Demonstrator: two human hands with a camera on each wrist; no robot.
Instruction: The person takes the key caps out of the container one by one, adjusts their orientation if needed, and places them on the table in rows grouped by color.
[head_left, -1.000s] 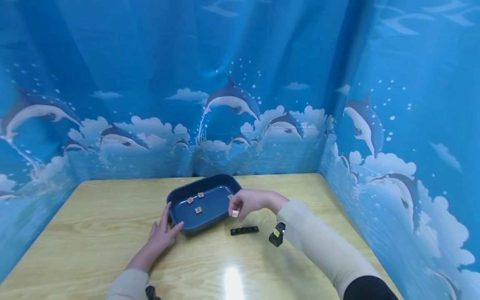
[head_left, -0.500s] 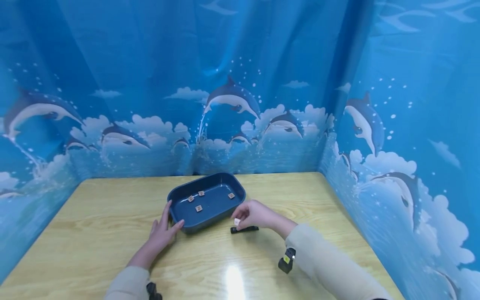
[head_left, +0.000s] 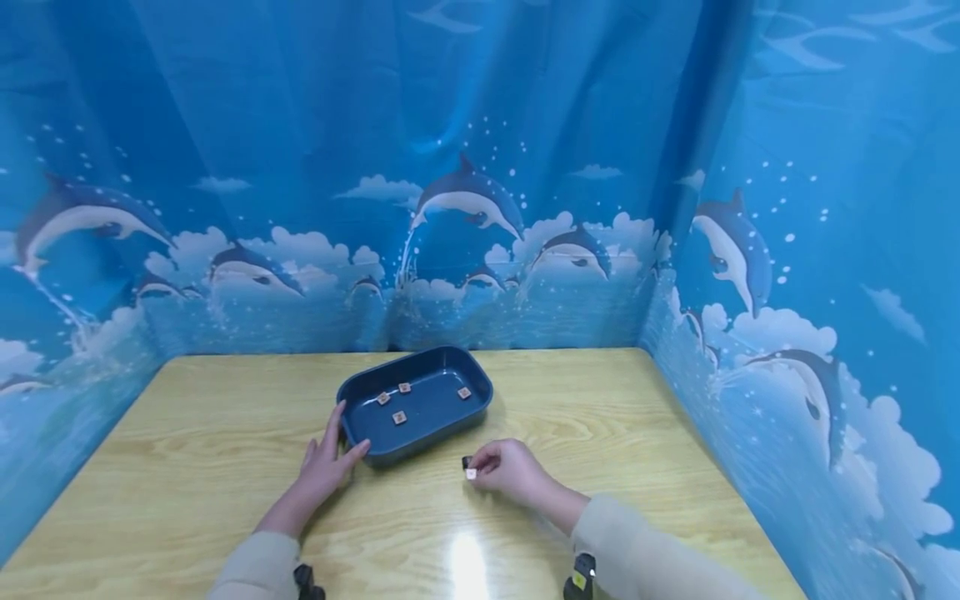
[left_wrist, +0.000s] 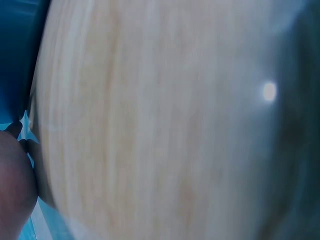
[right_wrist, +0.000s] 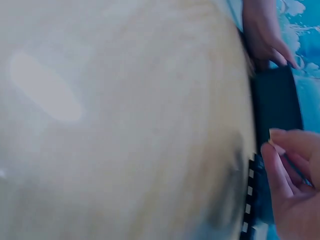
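My left hand [head_left: 322,471] rests at the near left corner of a dark blue tray [head_left: 431,440], thumb and fingers spread along its rim. Inside the tray lie several small square tiles [head_left: 400,417] with pinkish faces and dark markings. Between thumb and fingertips, my right hand [head_left: 517,475] pinches a small whitish square tile [head_left: 471,474]. It is held low at the left end of a black strip [head_left: 467,461], which the hand mostly covers in the head view. In the right wrist view the strip [right_wrist: 250,197] shows a row of black blocks with light gaps.
A wooden table [head_left: 202,467] carries everything, and a glare spot [head_left: 467,567] shines near its front. Blue dolphin-printed curtains [head_left: 315,167] hang along the back and right side. Wrist cameras [head_left: 579,575] are strapped on both forearms.
My right hand has moved from beside the tray's right end toward me, bringing the pinched tile down to the strip's left end. The left hand and tray have stayed put.
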